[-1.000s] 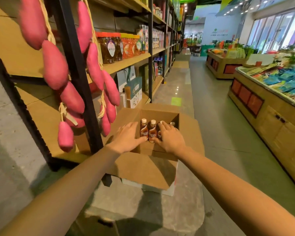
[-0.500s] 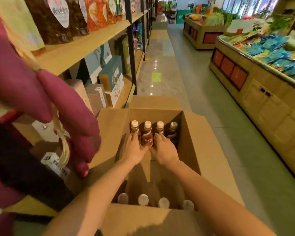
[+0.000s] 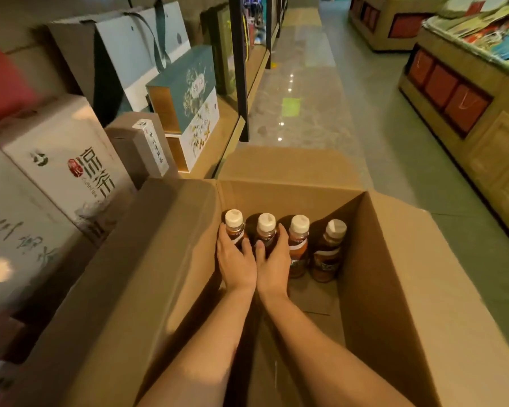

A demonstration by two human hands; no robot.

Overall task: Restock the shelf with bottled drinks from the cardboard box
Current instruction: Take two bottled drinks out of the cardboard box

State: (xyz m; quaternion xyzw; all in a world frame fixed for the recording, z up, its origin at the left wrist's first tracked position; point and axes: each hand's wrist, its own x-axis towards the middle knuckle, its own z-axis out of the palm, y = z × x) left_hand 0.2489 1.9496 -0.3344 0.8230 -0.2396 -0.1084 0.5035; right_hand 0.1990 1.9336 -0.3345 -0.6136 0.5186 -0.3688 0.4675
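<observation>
An open cardboard box (image 3: 394, 274) stands on the floor in front of me. Several brown drink bottles with white caps stand in a row along its far wall. My left hand (image 3: 235, 259) grips the leftmost bottle (image 3: 234, 227). My right hand (image 3: 272, 261) grips the second bottle (image 3: 266, 230) beside it. Both hands are inside the box, side by side and touching. A third bottle (image 3: 298, 242) and a fourth bottle (image 3: 329, 251) stand free to the right. The low wooden shelf (image 3: 218, 142) runs along the left.
Gift boxes (image 3: 194, 104), a paper bag (image 3: 135, 54) and white cartons (image 3: 65, 160) fill the low shelf on the left. A black shelf post (image 3: 240, 69) stands beyond the box. A wooden display counter (image 3: 467, 98) lines the right side of the tiled aisle (image 3: 321, 83).
The view has dropped lower and closer to the box. Both hands have moved together and closed round the two leftmost bottles. The near row of bottle caps is out of sight.
</observation>
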